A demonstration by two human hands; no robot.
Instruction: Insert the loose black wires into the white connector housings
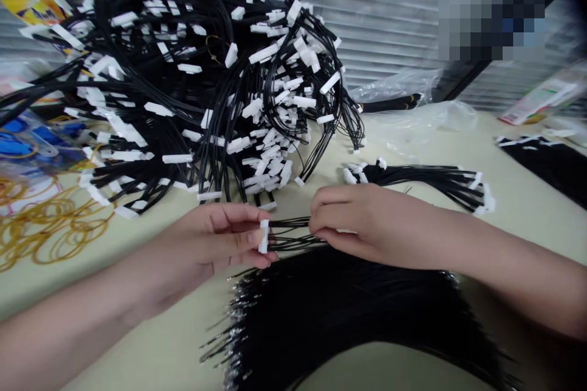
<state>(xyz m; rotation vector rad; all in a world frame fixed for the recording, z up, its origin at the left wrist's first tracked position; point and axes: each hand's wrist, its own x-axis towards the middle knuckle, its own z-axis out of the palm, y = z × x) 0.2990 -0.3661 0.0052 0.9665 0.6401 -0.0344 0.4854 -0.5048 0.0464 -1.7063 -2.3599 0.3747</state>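
White connector housing (263, 236) sits pinched between the thumb and fingers of the left hand (215, 238), in the head view, just left of centre above the table. Its black wires (293, 235) run across to the right hand (353, 223), whose curled fingers close on them; what lies inside that grip is hard to tell, possibly a second housing. Behind rises a tangled heap of wire harnesses (183, 91), a smaller harness bundle (413, 183) lies right, and loose wires with bare tinned ends (330, 311) fan out just below. A hard tug could snag neighbouring wires or strain the crimped ends at the housing.
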